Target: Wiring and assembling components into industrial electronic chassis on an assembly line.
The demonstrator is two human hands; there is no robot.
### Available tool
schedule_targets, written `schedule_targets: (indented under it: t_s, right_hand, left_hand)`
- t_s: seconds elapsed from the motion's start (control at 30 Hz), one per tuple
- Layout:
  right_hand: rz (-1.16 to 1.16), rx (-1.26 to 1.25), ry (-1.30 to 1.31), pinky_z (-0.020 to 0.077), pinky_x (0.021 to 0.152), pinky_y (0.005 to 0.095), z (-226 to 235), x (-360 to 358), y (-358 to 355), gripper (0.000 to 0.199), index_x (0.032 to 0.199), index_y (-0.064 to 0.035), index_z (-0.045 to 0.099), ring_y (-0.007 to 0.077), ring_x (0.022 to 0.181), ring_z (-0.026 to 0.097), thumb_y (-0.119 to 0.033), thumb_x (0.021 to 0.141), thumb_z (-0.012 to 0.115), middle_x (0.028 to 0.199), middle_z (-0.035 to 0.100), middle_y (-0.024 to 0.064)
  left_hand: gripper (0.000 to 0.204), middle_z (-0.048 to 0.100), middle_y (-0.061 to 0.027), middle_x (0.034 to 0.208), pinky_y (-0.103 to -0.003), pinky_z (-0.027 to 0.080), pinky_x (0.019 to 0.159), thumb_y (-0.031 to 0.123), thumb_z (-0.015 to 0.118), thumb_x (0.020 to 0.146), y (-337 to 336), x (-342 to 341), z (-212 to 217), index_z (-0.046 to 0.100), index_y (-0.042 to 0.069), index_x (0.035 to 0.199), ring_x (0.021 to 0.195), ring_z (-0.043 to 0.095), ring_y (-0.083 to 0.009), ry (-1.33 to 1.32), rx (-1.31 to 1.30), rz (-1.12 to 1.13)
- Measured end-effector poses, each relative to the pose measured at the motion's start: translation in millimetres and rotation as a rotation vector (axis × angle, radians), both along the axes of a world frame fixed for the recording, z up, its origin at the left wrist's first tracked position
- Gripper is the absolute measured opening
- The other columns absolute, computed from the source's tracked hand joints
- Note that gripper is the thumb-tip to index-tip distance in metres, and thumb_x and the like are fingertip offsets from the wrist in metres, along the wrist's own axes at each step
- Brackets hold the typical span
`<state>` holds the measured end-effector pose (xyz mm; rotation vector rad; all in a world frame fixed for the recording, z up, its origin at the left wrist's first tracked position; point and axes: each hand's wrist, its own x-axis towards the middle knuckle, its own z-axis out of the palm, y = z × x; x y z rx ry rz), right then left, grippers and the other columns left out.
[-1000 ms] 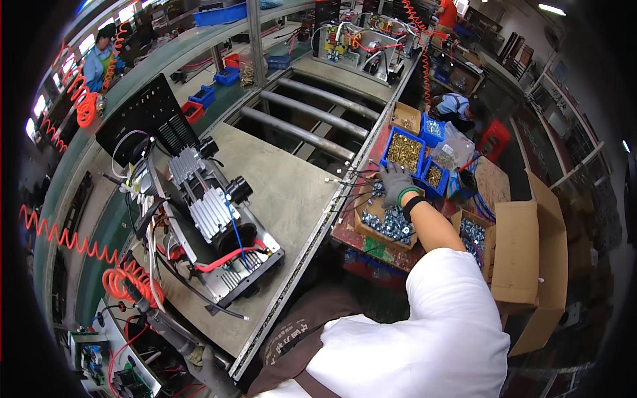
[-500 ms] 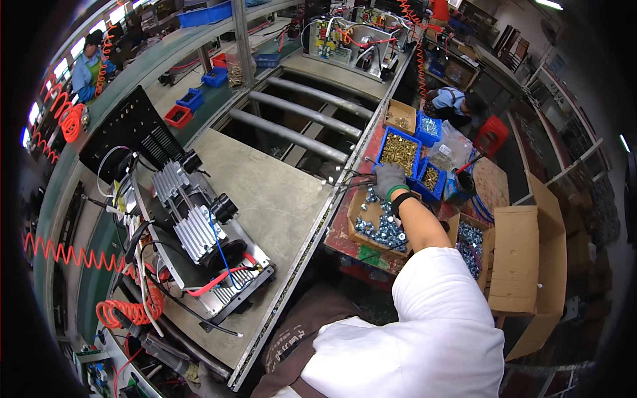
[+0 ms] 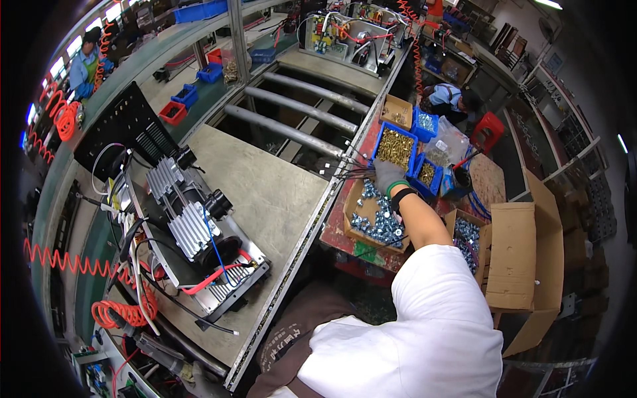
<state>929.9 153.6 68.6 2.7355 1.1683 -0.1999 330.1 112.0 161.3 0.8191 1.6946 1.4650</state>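
Note:
My right hand (image 3: pixel 387 176), in a grey glove, is closed on a bundle of thin black wires (image 3: pixel 352 172) with small white ends, at the left edge of the parts table. Beside it are a blue bin of brass-coloured fittings (image 3: pixel 396 147) and a cardboard box of silvery bolts (image 3: pixel 378 222). At the lower left edge my gloved left hand (image 3: pixel 204 383), partly cut off, is closed round a grey air screwdriver (image 3: pixel 156 350). On the bench stands a machine with a finned silver compressor (image 3: pixel 189 209), red and blue wires, and an upright black slotted panel (image 3: pixel 126 132).
Metal rollers (image 3: pixel 285 129) bridge a gap in the line, and another open unit (image 3: pixel 352 40) stands beyond. Red coiled air hoses (image 3: pixel 66 259) hang at the left. Cardboard cartons (image 3: pixel 511 255) stand at the right. One person (image 3: pixel 448 99) crouches at the far right; another (image 3: pixel 84 66) is far left.
My right hand has drawn slightly back toward me and left, and the black wires beside it are more fanned out. The whole view has shifted slightly. My left hand stays low at the left.

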Motion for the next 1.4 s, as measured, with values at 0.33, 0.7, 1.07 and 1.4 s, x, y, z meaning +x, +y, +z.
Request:
schedule_targets:
  t_s: [0.33, 0.7, 1.07, 1.4]
  right_hand:
    - [-0.03, 0.633, 0.187, 0.0454, 0.084, 0.0472, 39, 24, -42, 0.054, 0.136, -0.0172, 0.033, 0.0414, 0.098, 0.058, -0.018, 0.086, 0.053, 0.105, 0.06, 0.0253]
    - [-0.552, 0.096, 0.022, 0.0429, 0.094, 0.0462, 12, 53, -43, 0.083, 0.14, 0.0016, 0.021, 0.0367, 0.114, 0.053, -0.048, 0.084, 0.056, 0.125, 0.052, 0.0227]
    - [-0.154, 0.208, -0.261, 0.0381, 0.095, 0.0485, 75, 31, -22, 0.054, 0.12, -0.0143, 0.052, 0.0321, 0.118, 0.048, -0.046, 0.077, 0.062, 0.124, 0.053, 0.0111]
    - [0.233, -0.022, 0.0, 0.0532, 0.075, 0.0427, -30, -13, 76, 0.025, 0.099, -0.0089, 0.07, 0.0284, 0.097, 0.065, -0.019, 0.079, 0.057, 0.102, 0.068, 0.0126]
  left_hand:
    - [0.034, 0.059, -0.0053, 0.079, -0.024, 0.034, 0.048, 0.004, 0.073, 0.073, -3, -12, -16, 0.058, -0.002, 0.103, 0.054, 0.043, -0.0104, 0.009, 0.017, 0.047]
    - [0.029, 0.056, -0.0035, 0.078, -0.027, 0.038, 0.049, 0.008, 0.073, 0.073, -4, -4, -8, 0.057, 0.002, 0.097, 0.055, 0.045, -0.0124, -0.083, -0.093, 0.078]
    - [0.033, 0.059, -0.0047, 0.085, -0.025, 0.038, 0.053, 0.008, 0.07, 0.075, -7, 20, 12, 0.059, 0.0, 0.104, 0.061, 0.046, -0.0125, -0.013, -0.093, 0.105]
    - [0.034, 0.059, -0.0086, 0.093, -0.028, 0.041, 0.058, 0.012, 0.07, 0.075, -16, 6, -1, 0.059, -0.002, 0.105, 0.07, 0.049, -0.016, 0.105, -0.136, 0.039]
